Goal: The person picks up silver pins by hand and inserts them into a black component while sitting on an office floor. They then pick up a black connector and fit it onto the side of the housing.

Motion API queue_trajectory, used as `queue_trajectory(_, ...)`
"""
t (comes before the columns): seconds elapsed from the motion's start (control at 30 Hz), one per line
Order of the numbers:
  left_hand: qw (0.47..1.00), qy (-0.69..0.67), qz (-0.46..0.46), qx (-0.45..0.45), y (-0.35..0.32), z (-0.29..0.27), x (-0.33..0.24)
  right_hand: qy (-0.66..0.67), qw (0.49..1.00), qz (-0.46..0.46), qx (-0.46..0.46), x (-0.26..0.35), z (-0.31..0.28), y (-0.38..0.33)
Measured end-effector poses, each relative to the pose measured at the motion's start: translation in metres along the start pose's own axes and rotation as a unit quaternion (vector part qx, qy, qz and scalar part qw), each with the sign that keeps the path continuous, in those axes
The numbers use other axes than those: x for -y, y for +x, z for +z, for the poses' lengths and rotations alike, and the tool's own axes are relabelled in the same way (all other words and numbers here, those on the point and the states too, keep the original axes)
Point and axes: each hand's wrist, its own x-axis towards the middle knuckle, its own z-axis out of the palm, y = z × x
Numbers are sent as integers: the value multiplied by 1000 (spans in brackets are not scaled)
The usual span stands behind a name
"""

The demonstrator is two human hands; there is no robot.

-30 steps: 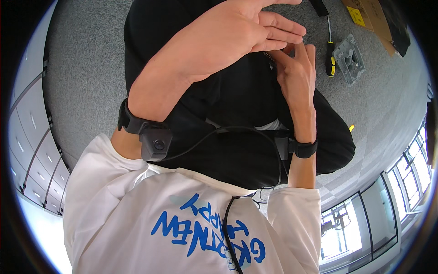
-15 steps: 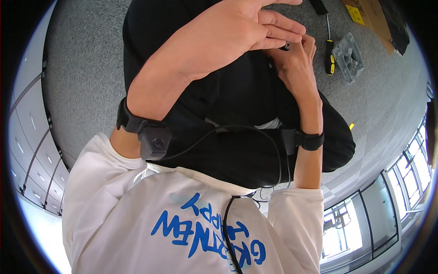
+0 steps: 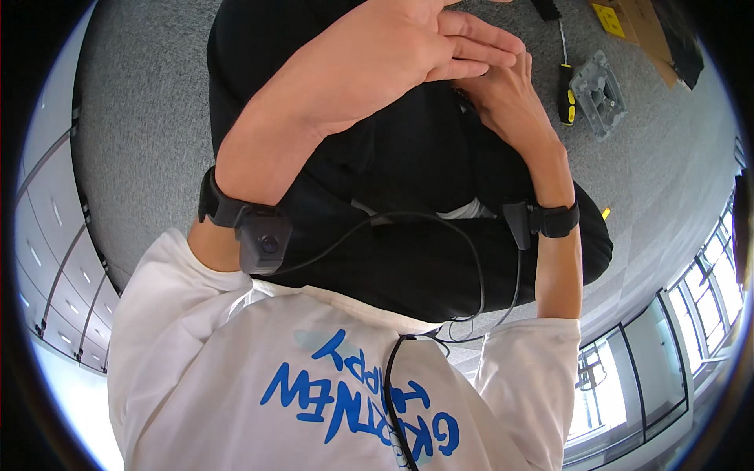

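Observation:
At the top edge of the head view, my left hand (image 3: 408,47) reaches across to the right. Its lower fingers are fairly straight, held close together, with their tips against my right hand (image 3: 503,90); the thumb and part of the index finger are cut off by the edge. My right hand is bent inward and curled, its fingertips mostly behind the left fingers. Whatever lies between the two hands is hidden. Both hands are above my black trousers (image 3: 400,149).
To the right on the grey carpet (image 3: 652,165) lie a black-and-yellow screwdriver (image 3: 566,94) and a grey translucent plastic housing (image 3: 600,96). Farther back is a cardboard box (image 3: 648,31). A thin black cable (image 3: 473,251) runs between wrist-worn cameras (image 3: 265,242). Cabinets (image 3: 59,212) line the left.
My right wrist and forearm have swung outward to the right, while the right fingers stay near the left ones. A small dark round part seen between the hands is now hidden. My left hand shifted slightly left.

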Motion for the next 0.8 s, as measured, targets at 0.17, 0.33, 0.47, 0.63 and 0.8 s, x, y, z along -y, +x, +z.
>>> queue_trajectory(0.17, 1000, 8, -23, 4, 2, 2, -6, 15, 1000, -9, -14, -2, 1, -1)
queue_trajectory(0.33, 1000, 30, 0, 0, -1, 3, -4, 11, 1000, -21, -5, 0, -7, 6)
queue_trajectory(0.47, 1000, 14, -3, -1, 3, -1, 0, 10, 1000, -21, 6, -1, -5, 8)
queue_trajectory(0.63, 1000, -1, -18, -6, 3, 2, -2, 27, 999, -28, -3, -3, -5, 8)
queue_trajectory(0.8, 1000, 13, -6, -13, 1, 2, 0, 30, 999, -33, 6, -3, -6, 8)
